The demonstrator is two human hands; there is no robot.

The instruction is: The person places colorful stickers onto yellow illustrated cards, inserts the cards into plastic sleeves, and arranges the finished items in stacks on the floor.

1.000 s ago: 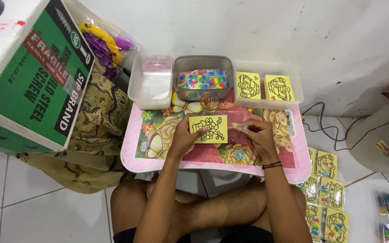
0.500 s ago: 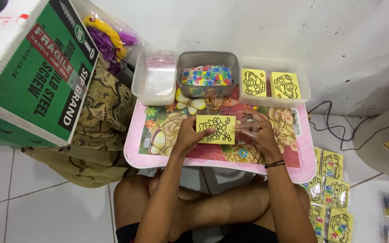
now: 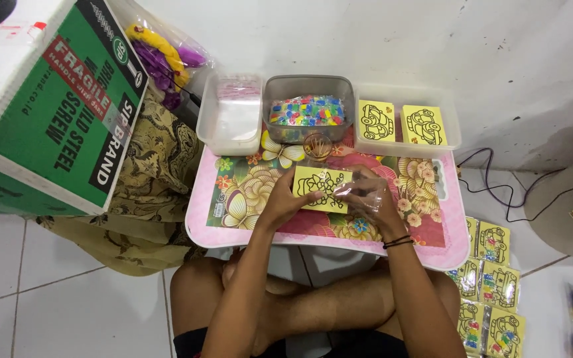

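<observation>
A yellow card with a black line drawing (image 3: pixel 320 187) lies at the middle of a small pink flowered lap table (image 3: pixel 233 199). My left hand (image 3: pixel 286 197) grips the card's left edge. My right hand (image 3: pixel 371 200) holds a clear plastic sleeve (image 3: pixel 359 194) at the card's right edge, and the sleeve covers that end of the card. I sit cross-legged behind the table with both forearms reaching over its near edge.
At the table's far side stand a clear tub of plastic bags (image 3: pixel 231 119), a grey tub of small coloured packets (image 3: pixel 308 109) and a clear tray with two yellow cards (image 3: pixel 402 123). A green cardboard box (image 3: pixel 48 113) stands left. Packed cards (image 3: pixel 492 285) lie on the floor at right.
The clear sleeve has come up against the card's right end under my right hand. My left hand has kept hold of the card.
</observation>
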